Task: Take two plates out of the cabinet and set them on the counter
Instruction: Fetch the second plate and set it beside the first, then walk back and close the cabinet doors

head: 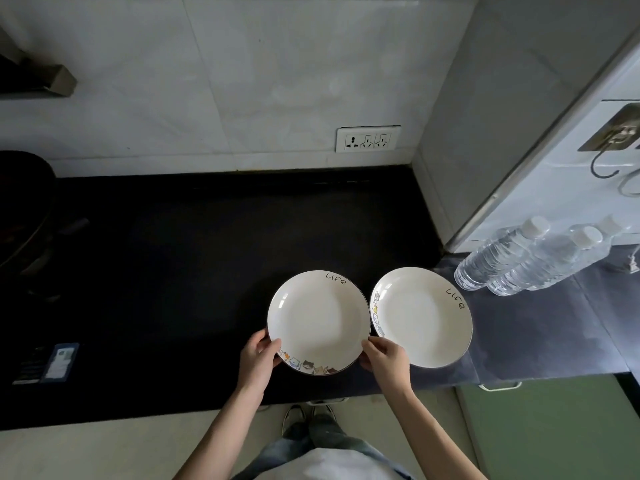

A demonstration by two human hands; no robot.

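Both hands' grip on the near plate [318,322], left hand [258,358] and right hand [386,358] at its rim, fingertips hidden beneath.

"Life" handwritten in black on the far rim of the left plate [318,322]; same word on the right plate [424,317], just beside it, upper right rim.

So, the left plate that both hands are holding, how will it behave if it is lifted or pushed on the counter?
The left plate looks like glazed ceramic, so probably rigid, fairly heavy and breakable. Its glossy rim may be slippery, hence the left hand and right hand on opposite edges. Pushed right, it would likely knock the right plate, which sits almost touching.
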